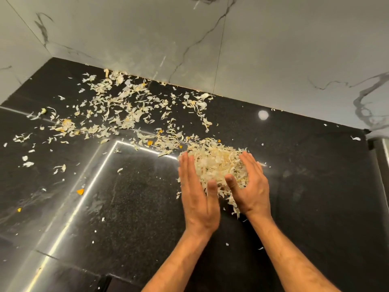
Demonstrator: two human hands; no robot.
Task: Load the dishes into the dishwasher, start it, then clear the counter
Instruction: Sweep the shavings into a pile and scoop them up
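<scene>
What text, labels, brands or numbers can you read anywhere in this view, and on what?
None. No words, labels or numbers show: not on the black countertop, the marble wall, the pile of peels or the scattered peels, nor on the left hand or right hand.

Two bare forearms in view, no sleeves visible up to bottom edge of frame. Left hand (196,192) and right hand (251,186) bare: no gloves, rings, watch or bands on wrists. Fingernails short, unpainted. Fine hair along forearms; tendons visible on backs of hands.
</scene>
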